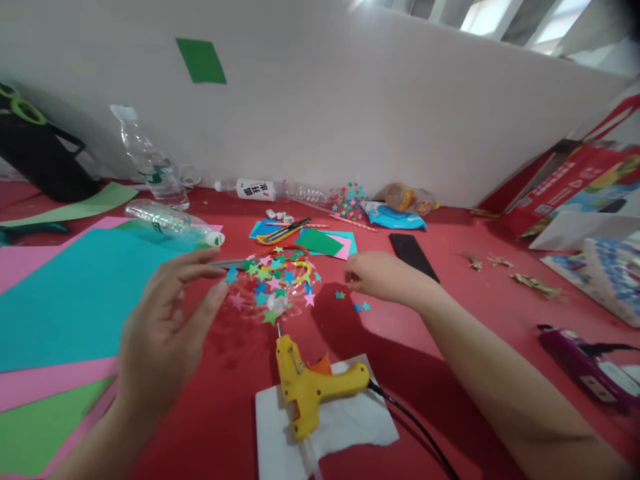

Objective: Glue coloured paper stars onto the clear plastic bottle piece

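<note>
My left hand (173, 310) is at the left of a cluster of colourful paper stars (275, 283), its thumb and fingers apart. A slim grey strip (227, 264), possibly a metal blade, runs from beside its fingertips toward the stars. Clear plastic shows among the stars, with a yellow loop (303, 270) and a red curved piece behind. My right hand (375, 275) is closed, fingertips curled in, right of the cluster; what it pinches, if anything, is hidden. Small loose stars (363, 307) lie below it. A yellow glue gun (310, 387) rests on white paper (360, 427), nozzle toward the cluster.
Coloured sheets (75, 300) cover the left side. Plastic bottles (155, 167), a utility knife (285, 231), a star-covered clump (349, 200) and a blue packet (395, 215) sit toward the wall. A black phone-like slab (413, 257) and a purple device (587, 367) lie right.
</note>
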